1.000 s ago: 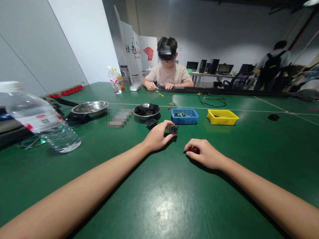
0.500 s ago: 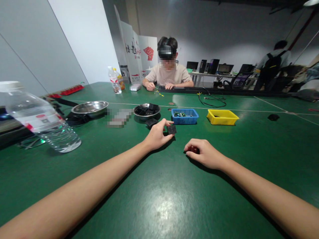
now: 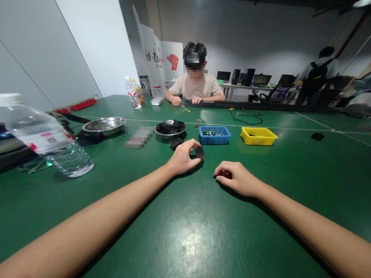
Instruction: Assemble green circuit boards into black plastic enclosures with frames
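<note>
Fingers (image 3: 192, 143) of my left hand (image 3: 181, 158) are closed on one small black part (image 3: 199, 151), pinched between thumb and forefinger near the middle of the worktop (image 3: 185, 216); whether its lower edge touches the surface, I cannot tell. Its dark face is turned to me, but the finer detail is too small for reading. To handle it well, I think it is best to press only on its edges, with light and even force, so the flat face is free for my eyes. Any turning should be slow and low, because such a small piece could slip out easily. My right hand (image 3: 236, 178) rests to the right, its fingers loosely curled with a gap at the thumb, and I see nothing held there. In my opinion, it could give support if the pinch becomes weak. Just beyond my left hand lies a similar black piece (image 3: 175, 143), in front of the metal bowl (image 3: 171, 137) with more dark pieces, so my knuckles should not push it. Farther off stand the blue tray (image 3: 214, 140) with green boards (image 3: 209, 133) and, to its right, the yellow tray (image 3: 259, 141).
</note>
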A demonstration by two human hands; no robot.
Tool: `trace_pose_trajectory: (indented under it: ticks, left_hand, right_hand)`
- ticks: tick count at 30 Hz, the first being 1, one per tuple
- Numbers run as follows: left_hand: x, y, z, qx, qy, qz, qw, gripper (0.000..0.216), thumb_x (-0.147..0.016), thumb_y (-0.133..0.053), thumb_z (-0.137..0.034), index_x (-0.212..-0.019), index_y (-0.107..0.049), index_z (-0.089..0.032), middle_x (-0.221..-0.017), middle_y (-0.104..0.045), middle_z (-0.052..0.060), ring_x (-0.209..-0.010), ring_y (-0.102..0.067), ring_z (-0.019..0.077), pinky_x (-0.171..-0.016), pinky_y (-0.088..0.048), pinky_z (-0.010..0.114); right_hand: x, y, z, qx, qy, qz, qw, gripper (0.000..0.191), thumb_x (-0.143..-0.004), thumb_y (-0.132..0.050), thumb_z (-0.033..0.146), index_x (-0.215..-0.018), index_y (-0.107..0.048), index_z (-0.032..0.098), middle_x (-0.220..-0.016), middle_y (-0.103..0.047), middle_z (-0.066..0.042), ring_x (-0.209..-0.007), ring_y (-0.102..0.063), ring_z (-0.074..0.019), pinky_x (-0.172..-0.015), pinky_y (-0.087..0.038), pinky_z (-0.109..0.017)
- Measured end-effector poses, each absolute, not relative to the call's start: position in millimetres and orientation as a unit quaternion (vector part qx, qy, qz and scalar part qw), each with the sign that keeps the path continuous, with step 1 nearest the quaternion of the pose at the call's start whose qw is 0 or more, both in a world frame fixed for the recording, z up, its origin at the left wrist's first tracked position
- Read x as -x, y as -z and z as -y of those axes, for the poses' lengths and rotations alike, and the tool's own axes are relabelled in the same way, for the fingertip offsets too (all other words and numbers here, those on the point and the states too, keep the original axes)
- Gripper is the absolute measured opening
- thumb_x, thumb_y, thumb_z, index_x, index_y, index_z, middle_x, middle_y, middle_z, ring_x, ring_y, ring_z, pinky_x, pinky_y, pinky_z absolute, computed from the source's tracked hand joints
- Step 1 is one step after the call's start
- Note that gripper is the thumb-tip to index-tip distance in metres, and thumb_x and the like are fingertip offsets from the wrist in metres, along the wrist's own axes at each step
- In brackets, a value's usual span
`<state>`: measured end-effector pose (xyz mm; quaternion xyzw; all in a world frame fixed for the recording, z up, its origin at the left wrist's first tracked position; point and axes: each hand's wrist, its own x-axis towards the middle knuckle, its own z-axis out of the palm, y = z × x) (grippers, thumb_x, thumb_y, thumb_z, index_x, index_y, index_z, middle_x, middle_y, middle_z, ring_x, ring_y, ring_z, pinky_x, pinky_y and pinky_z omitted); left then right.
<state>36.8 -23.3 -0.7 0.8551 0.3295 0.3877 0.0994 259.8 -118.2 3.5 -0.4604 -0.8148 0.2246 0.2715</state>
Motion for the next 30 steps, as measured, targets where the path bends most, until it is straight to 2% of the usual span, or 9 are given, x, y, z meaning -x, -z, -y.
trace_pose_trajectory:
  ticks: [4, 12, 30]
  left_hand:
    - [-36.8, 2.4, 21.3, -0.855, -0.391, -0.331, 0.077, 0.028, -0.074, -0.067, -0.019, -0.102, -0.061, -0.018, -0.086, -0.064, 0.001, -0.079, -0.060, 0.0174, -0.074, -0.051, 0.031]
    - [-36.3, 7.6, 16.3, -0.851, -0.394, -0.339, 0.075, 0.032, -0.072, -0.063, -0.012, -0.103, -0.063, -0.018, -0.083, -0.062, 0.001, -0.077, -0.060, 0.0167, -0.076, -0.051, 0.030]
    - [-36.5, 6.7, 18.1, -0.854, -0.386, -0.341, 0.073, 0.033, -0.071, -0.062, -0.009, -0.103, -0.061, -0.017, -0.085, -0.063, 0.001, -0.079, -0.060, 0.0164, -0.077, -0.051, 0.030]
  right_hand:
    - [-259.9, -3.4, 118.3, 0.460, -0.226, 0.814, 0.273, 0.008, -0.083, -0.062, 0.014, -0.087, -0.067, 0.018, -0.079, -0.064, -0.001, -0.067, -0.057, -0.0125, -0.064, -0.045, -0.025]
    - [-259.8, -4.1, 118.5, 0.460, -0.223, 0.816, 0.270, 0.007, -0.083, -0.062, 0.014, -0.087, -0.067, 0.017, -0.079, -0.064, -0.001, -0.067, -0.056, -0.0125, -0.065, -0.044, -0.025]
    - [-260.3, -3.2, 118.3, 0.458, -0.224, 0.816, 0.272, 0.007, -0.083, -0.063, 0.013, -0.087, -0.067, 0.016, -0.079, -0.063, -0.001, -0.067, -0.056, -0.0122, -0.064, -0.043, -0.025]
